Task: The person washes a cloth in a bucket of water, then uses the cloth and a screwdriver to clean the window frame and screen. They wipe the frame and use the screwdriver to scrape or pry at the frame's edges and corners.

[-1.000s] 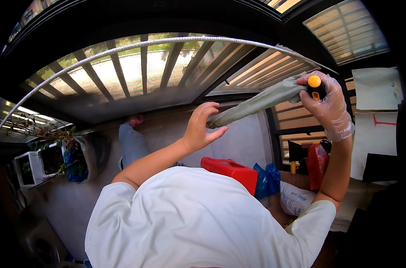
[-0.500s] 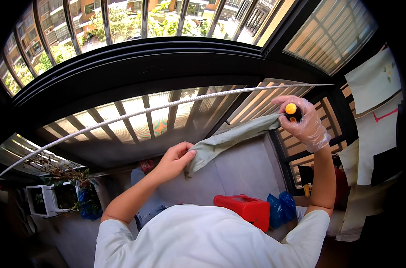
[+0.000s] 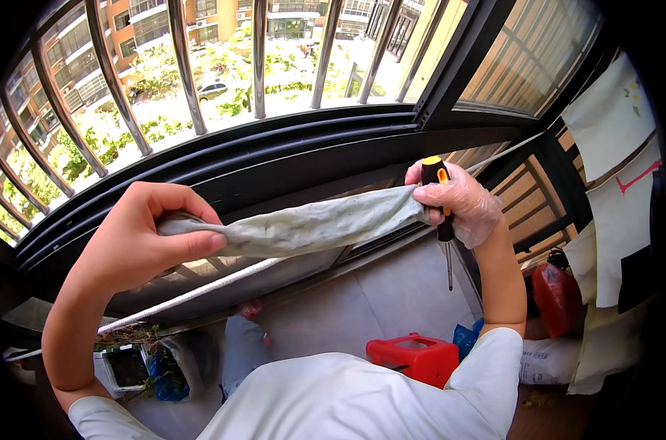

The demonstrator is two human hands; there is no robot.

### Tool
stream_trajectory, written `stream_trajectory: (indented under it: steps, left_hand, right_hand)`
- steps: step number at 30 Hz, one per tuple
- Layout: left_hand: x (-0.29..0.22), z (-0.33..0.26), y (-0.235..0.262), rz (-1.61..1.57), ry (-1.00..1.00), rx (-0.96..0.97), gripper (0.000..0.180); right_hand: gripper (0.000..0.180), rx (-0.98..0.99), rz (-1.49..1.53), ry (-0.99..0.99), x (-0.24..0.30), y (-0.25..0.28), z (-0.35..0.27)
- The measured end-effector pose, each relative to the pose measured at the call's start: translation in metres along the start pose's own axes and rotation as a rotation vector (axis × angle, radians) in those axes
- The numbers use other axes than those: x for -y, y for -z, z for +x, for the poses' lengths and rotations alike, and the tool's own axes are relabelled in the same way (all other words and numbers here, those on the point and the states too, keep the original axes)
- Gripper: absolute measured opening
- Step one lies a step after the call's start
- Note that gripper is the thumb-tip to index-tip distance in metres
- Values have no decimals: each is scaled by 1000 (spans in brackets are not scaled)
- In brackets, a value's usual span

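A pale grey-green cloth (image 3: 311, 226) is stretched between my two hands in front of the window frame. My bare left hand (image 3: 153, 235) pinches its left end between thumb and fingers, and a short bit of cloth shows behind them. My right hand (image 3: 458, 199), in a clear plastic glove, grips the cloth's right end together with a screwdriver (image 3: 434, 171). The screwdriver's handle is black and yellow and points up; its metal shaft comes out below the fist, tip down.
Metal window bars (image 3: 183, 66) stand beyond the black sill (image 3: 274, 158). A white rope (image 3: 201, 295) runs across below the cloth. On the floor are a red plastic case (image 3: 421, 359), a blue bag (image 3: 466, 339) and white planters (image 3: 120, 367). Cloths (image 3: 612, 121) hang at right.
My left hand has moved left and up, drawing the cloth out nearly level. My right hand has turned, so the screwdriver now shows its shaft. The view has shifted toward the window.
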State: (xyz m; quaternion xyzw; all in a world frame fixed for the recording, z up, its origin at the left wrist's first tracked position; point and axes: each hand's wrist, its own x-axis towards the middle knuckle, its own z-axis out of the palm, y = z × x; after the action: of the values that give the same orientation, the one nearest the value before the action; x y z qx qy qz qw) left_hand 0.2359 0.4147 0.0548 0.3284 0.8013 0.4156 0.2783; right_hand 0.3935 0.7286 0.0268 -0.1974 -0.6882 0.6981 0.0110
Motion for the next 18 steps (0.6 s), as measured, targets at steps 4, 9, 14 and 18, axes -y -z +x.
stream_trajectory:
  steps: [4, 9, 14, 18]
  left_hand:
    - [-16, 52, 8, 126, -123, 20, 18]
    - [-17, 115, -6, 134, -319, 177, 12]
    - [-30, 132, -23, 84, -465, 367, 21]
    - [-39, 146, -30, 114, -444, 477, 24]
  right_hand:
    - [19, -118, -162, 126, 13, 24, 28]
    - [20, -229, -299, 211, 10, 43, 32]
    - [20, -274, -235, 67, -16, 56, 18]
    - [18, -344, -185, 75, -26, 49, 6]
